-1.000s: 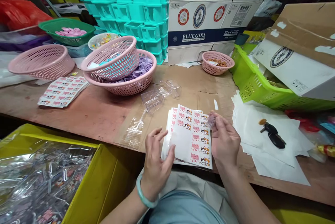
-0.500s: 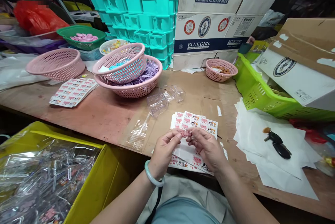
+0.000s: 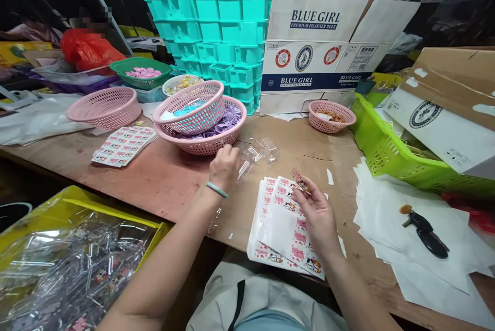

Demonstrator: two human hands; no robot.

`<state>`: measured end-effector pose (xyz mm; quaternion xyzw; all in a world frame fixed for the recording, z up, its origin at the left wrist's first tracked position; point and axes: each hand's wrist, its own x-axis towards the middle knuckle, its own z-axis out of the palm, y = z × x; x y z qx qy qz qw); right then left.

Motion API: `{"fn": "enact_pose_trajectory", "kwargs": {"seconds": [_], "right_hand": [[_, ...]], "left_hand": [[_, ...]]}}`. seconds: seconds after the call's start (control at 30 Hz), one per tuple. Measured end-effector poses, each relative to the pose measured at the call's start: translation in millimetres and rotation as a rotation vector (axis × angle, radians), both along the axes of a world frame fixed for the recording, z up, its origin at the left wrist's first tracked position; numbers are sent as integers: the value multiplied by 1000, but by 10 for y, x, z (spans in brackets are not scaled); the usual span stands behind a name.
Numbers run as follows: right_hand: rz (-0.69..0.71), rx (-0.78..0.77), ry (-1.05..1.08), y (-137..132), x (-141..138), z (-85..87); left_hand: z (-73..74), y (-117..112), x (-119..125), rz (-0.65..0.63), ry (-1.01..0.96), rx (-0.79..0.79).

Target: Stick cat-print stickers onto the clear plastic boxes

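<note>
My left hand (image 3: 225, 164) has its fingers curled at the edge of a clear plastic box (image 3: 245, 162), just in front of the pink baskets. Its fingertips are partly hidden, but they seem closed on the plastic. Another clear plastic piece (image 3: 268, 149) lies right beside it. Above the sticker sheets (image 3: 284, 225), my right hand (image 3: 317, 207) pinches a small sticker (image 3: 301, 182) with pink lettering and a cat picture. Those sheets lie in a loose pile at the table's front edge; the top one has a blank white area where stickers are gone.
Nested pink baskets (image 3: 201, 148) hold purple and blue pieces. More sticker sheets (image 3: 124, 146) lie left. A yellow-lined box (image 3: 154, 241) of clear packages stands lower left. White papers with keys (image 3: 427, 230) and a green basket (image 3: 386, 140) are right; teal crates (image 3: 216, 37) and a carton (image 3: 305, 58) stand behind.
My left hand has left the sticker and moved up and left to the clear plastic box. My right hand keeps the sticker, now slightly farther right. The view has tilted up a little.
</note>
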<state>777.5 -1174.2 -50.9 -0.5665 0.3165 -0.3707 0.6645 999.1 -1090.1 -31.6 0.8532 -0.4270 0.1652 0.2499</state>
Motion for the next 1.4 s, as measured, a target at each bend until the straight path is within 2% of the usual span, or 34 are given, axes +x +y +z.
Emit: {"fn": "enact_pose_trajectory", "kwargs": {"seconds": [0.07, 0.13, 0.27, 0.37, 0.5, 0.6, 0.7, 0.77, 0.83, 0.93, 1.03, 1.1, 1.23, 1.33, 1.4], "right_hand": [[42, 13, -15, 94, 116, 13], [117, -31, 22, 164, 270, 43], [176, -262, 239, 137, 602, 54], [179, -563, 304, 8, 776, -7], [241, -1089, 198, -100, 903, -74], [348, -1243, 118, -94, 970, -86], [401, -1273, 64, -64, 1001, -79], [398, -1238, 58, -52, 994, -54], [399, -1091, 59, -61, 981, -8], [381, -779, 65, -123, 998, 65], [515, -626, 106, -216, 1085, 68], [602, -606, 124, -267, 1172, 23], [488, -707, 161, -318, 1320, -26], [390, -804, 172, -292, 1260, 102], [236, -804, 127, -225, 1077, 245]], "left_hand": [[-42, 73, -84, 36, 27, -191], [-122, 132, -248, 55, 134, -377], [-292, 204, -593, 49, 472, -532], [-310, 284, -672, -8, 850, -641], [-207, 408, -532, -189, 1539, -720], [-178, 440, -399, -185, 1729, -712], [-232, 427, -327, -105, 1731, -741], [-283, 431, -310, -89, 1733, -814], [-319, 464, -308, -105, 1735, -887], [-324, 558, -321, -205, 1734, -865], [-290, 648, -338, -281, 1746, -773], [-269, 693, -342, -265, 1759, -736], [-252, 797, -360, -225, 1776, -699], [-220, 867, -479, -184, 1771, -774], [-175, 857, -641, -179, 1774, -854]]}}
